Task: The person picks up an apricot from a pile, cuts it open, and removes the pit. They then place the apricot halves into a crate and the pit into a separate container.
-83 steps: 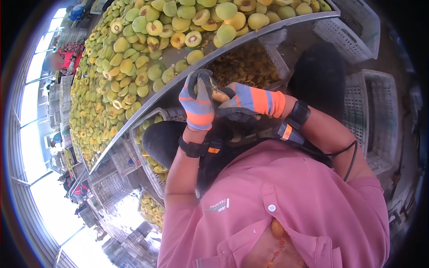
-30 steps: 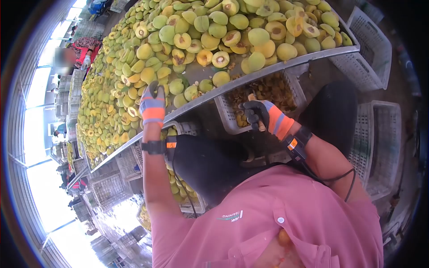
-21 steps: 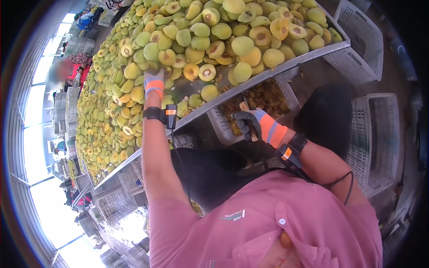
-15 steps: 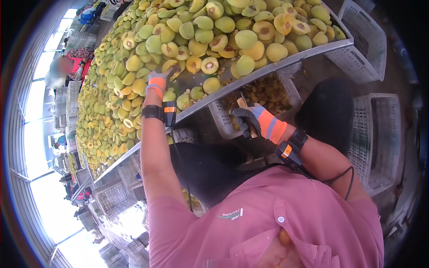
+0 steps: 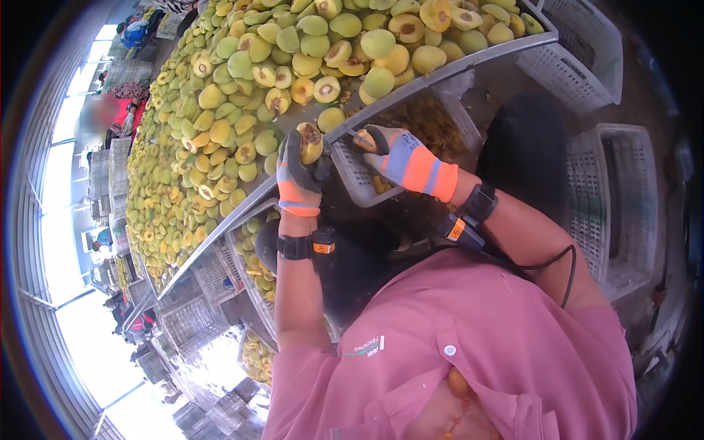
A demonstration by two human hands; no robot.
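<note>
My left hand (image 5: 299, 172), in a grey and orange glove, is closed around a halved fruit (image 5: 311, 144) with its brown, pitted side showing. To its right, my right hand (image 5: 411, 161) grips a small wooden-handled tool (image 5: 366, 140), whose thin metal end points at the fruit. Both hands are at the metal edge of the table (image 5: 455, 64). Beyond them lies a large heap of green and yellow halved fruit (image 5: 242, 66).
Below the table edge, a white crate (image 5: 354, 176) holds brown-yellow scraps. More crates stand at the right (image 5: 612, 213) and upper right (image 5: 565, 73). A crate of fruit (image 5: 253, 257) is beneath my left forearm. A person in red (image 5: 125, 114) is at the far left.
My left hand has come back from the heap toward my body, now with a halved fruit in it. My right hand has moved up and left with the tool, closer to my left hand.
</note>
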